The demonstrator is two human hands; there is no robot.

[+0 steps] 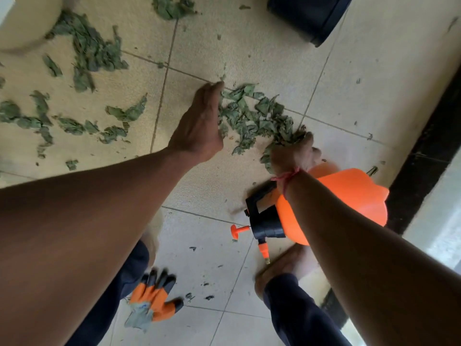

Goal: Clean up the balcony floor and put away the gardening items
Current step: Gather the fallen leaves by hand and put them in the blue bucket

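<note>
My left hand (199, 123) is flat, fingers straight, against the leaf pile (254, 113) mid-floor (249, 46). My right hand (293, 156) clutches the pile's end nearer the floor's right edge. I should scrape low so scraps don't slip under.
</note>
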